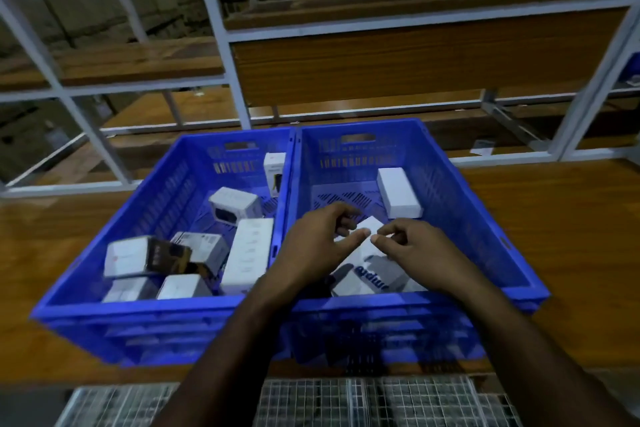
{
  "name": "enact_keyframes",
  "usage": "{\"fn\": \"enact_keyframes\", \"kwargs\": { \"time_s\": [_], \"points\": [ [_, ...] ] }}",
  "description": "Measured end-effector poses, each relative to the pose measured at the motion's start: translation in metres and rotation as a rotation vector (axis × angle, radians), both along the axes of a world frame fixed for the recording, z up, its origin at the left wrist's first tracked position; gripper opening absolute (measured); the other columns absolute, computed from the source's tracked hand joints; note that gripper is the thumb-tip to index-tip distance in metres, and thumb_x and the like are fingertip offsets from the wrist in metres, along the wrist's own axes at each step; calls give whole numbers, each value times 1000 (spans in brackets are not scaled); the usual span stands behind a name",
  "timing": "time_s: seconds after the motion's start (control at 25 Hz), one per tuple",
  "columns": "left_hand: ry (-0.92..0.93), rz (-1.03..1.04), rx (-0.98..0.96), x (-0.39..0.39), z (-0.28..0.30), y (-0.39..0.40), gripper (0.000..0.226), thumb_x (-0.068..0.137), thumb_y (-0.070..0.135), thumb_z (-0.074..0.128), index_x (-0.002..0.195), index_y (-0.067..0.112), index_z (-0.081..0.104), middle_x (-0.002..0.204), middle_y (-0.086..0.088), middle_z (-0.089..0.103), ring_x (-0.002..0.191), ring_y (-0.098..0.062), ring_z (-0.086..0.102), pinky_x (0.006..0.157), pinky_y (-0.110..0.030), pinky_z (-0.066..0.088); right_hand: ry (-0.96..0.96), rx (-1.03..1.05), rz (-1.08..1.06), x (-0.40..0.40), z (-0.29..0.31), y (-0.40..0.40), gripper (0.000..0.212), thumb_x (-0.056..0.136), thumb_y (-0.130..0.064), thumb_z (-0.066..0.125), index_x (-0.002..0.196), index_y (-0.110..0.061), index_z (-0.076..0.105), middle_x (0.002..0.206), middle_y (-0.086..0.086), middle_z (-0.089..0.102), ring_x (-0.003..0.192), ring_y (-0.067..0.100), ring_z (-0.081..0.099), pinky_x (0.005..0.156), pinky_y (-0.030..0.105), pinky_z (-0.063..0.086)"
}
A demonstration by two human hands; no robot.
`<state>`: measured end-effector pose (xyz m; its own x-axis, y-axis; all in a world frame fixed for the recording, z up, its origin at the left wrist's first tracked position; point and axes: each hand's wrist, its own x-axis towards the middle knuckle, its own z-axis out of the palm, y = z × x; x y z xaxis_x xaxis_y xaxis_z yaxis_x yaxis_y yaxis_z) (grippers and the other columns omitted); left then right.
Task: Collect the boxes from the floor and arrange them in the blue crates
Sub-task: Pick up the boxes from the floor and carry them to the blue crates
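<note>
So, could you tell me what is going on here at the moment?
A person is sorting small boxes into two blue crates on a wooden shelf. Both hands, left hand and right hand, are in the right crate, fingers on a white box there. Another white box lies further back. The left crate already holds several jumbled boxes.

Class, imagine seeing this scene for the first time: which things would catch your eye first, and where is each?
First, the two bright blue crates side by side on the wooden surface: the left crate holds a jumble of small boxes, the right crate only a few. Next, the left hand and right hand meeting over a white printed box in the right crate.
</note>
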<state>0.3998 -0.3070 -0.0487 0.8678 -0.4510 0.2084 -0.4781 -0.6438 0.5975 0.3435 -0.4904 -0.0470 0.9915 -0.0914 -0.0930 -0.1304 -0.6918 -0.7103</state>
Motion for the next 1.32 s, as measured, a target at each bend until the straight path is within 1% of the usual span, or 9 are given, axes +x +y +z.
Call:
{"fn": "enact_keyframes", "kwargs": {
  "time_s": [0.12, 0.2, 0.44, 0.6, 0.68, 0.76, 0.96, 1.08, 1.32],
  "points": [
    [-34, 96, -118, -20, 5, 19, 33, 94, 44, 64, 123, 27, 65, 100, 14, 71, 90, 0, 66, 81, -27, 56, -102, 34, 99, 3, 3, 28, 41, 95, -52, 54, 126, -25, 57, 101, -10, 63, 87, 5, 63, 82, 36, 55],
    [-58, 165, -219, -35, 5, 38, 28, 96, 38, 64, 120, 25, 67, 97, 10, 72, 88, -4, 67, 77, -25, 55, -237, 69, 187, 6, 0, 49, 42, 95, -50, 55, 128, -25, 55, 108, -7, 61, 94, 9, 62, 87, 41, 54],
    [-112, 425, -413, -88, -3, 104, 26, 95, 29, 66, 119, 19, 66, 89, 6, 71, 77, -9, 69, 69, -30, 56, -627, 235, 364, -4, -9, 111, 33, 93, -33, 63, 120, -16, 61, 107, -3, 55, 99, 11, 58, 84, 37, 53],
    [-143, 624, -449, -129, -14, 154, 26, 93, 32, 67, 116, 19, 68, 87, 4, 73, 84, -12, 72, 76, -36, 57, -697, 314, 532, -25, -9, 165, 22, 93, -19, 65, 114, -13, 63, 103, -3, 56, 98, 10, 59, 80, 17, 50],
    [-148, 714, -459, -155, -17, 181, 25, 92, 33, 67, 113, 20, 69, 85, 6, 74, 82, -10, 71, 73, -29, 55, -659, 326, 645, -42, -7, 198, 19, 92, -22, 64, 110, -16, 64, 99, -6, 57, 93, 6, 59, 77, 12, 47],
    [-151, 825, -436, -189, -23, 212, 22, 92, 34, 66, 110, 22, 69, 83, 7, 73, 77, -7, 69, 69, -25, 51, -585, 283, 787, -62, -11, 240, 18, 91, -25, 66, 108, -19, 65, 97, -7, 59, 90, 6, 60, 77, 21, 49],
    [-91, 1182, -130, -302, -52, 288, 20, 96, 42, 60, 110, 30, 68, 93, 11, 71, 78, -4, 65, 69, -30, 55, -416, 150, 1075, -139, -42, 349, 15, 91, -31, 65, 106, -31, 62, 92, -17, 60, 86, -3, 59, 73, 26, 51],
    [-11, 1395, -148, -390, -80, 340, 22, 95, 44, 60, 109, 30, 68, 93, 10, 71, 78, -5, 65, 71, -31, 56, -284, 95, 1197, -205, -62, 411, 14, 92, -37, 62, 106, -33, 60, 90, -17, 59, 83, -1, 59, 74, 30, 53],
    [21, 1756, -234, -580, -120, 404, 19, 94, 43, 60, 103, 30, 70, 89, 12, 71, 77, -2, 64, 70, -25, 53, -82, 69, 1475, -364, -100, 522, 11, 92, -30, 64, 103, -30, 64, 91, -11, 63, 81, 2, 60, 70, 22, 48]
  ]
}}
